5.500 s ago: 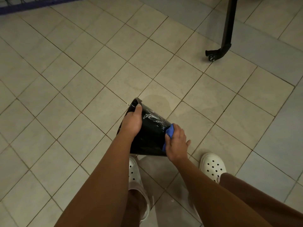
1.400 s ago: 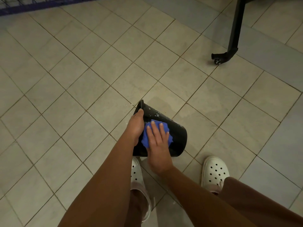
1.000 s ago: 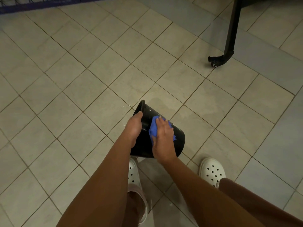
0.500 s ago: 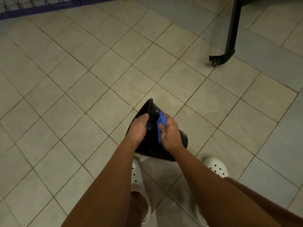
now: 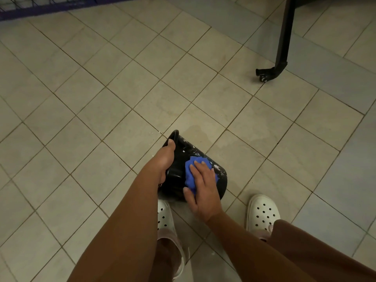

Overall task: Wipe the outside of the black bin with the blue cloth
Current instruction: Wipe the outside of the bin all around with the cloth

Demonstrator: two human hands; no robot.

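Pale beige floor tiles with dark grout lines fill most of the frame. At the upper right a black metal furniture leg comes down to a small caster wheel, well apart from the person. A purple wire frame runs along the upper left edge. Two white perforated clogs stand at lower centre, the left clog just below the bin and partly hidden by the forearm, the right clog off to the right.

The round black plastic bin is at lower centre, tilted with its open rim towards the upper left, and pale specks dot its wall. The left hand grips the rim, thumb hooked over the edge, and the forearm covers the bin's left side. The right hand lies flat on the crumpled blue cloth, fingers straight and spread, pressing it against the bin's outer wall, thumb touching the black surface.
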